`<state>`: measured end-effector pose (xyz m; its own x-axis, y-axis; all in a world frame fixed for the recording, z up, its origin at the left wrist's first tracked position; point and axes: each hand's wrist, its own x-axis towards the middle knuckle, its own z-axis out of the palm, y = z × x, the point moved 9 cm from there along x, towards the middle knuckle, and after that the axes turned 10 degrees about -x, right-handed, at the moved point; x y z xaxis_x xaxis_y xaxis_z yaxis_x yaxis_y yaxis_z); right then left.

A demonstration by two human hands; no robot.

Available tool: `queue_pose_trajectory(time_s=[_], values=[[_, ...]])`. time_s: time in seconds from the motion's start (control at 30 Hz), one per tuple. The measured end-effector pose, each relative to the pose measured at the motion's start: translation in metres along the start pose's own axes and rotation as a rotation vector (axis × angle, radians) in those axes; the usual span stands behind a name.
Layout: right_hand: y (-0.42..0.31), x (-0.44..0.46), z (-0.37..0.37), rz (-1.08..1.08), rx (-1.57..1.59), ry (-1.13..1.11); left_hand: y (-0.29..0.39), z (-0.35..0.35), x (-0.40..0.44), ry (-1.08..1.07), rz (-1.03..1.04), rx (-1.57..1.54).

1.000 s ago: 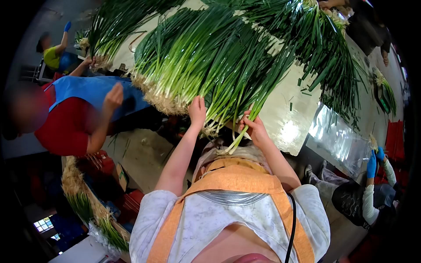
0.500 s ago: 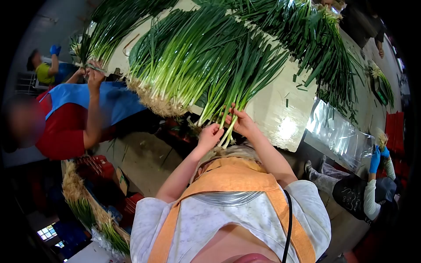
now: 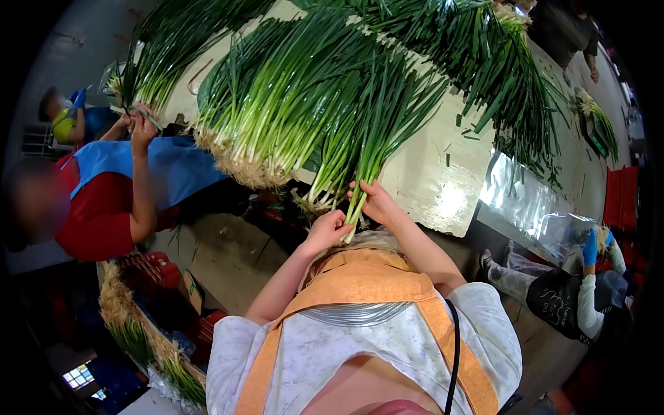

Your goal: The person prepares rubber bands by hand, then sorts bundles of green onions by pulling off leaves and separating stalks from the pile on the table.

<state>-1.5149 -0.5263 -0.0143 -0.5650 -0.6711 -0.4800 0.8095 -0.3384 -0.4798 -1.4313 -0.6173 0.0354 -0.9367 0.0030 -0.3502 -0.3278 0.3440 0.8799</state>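
Observation:
My right hand [image 3: 374,202] is closed round the lower stalks of a small bunch of green onions [image 3: 366,166] at the table's near edge. Below it, my left hand [image 3: 330,229] is closed at the white stem ends of the same bunch. The bunch's dark leaves fan out over the table to the upper right. Left of my hands lies a wide pile of green onions [image 3: 277,117], its pale tangled roots hanging by the near edge. A few loose stems with roots lie between that pile and the held bunch.
The pale table [image 3: 443,166] carries a heap of cut green leaves [image 3: 512,104]. A co-worker in a blue apron [image 3: 114,166] stands at the left, another with blue gloves [image 3: 590,249] at the right. Clear plastic sheets [image 3: 522,200] lie right. A crate of onions [image 3: 142,325] is lower left.
My left hand has moved from the pile's edge to the bunch's stem ends. My right hand has shifted left with the bunch, which now stands more upright in view.

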Motion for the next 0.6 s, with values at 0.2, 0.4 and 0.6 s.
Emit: queue_pose_trajectory(time_s=[0.2,0.4,0.6], values=[[-0.006,-0.024,0.016,-0.010,-0.163,-0.005,0.002,0.006,-0.003,-0.144,-0.030,-0.042],[-0.010,-0.032,0.020,-0.034,-0.228,0.005,0.009,0.010,-0.002,-0.194,0.015,-0.042],[-0.018,-0.045,0.019,-0.095,-0.238,0.018,0.022,0.013,0.000,-0.249,0.058,0.029]])
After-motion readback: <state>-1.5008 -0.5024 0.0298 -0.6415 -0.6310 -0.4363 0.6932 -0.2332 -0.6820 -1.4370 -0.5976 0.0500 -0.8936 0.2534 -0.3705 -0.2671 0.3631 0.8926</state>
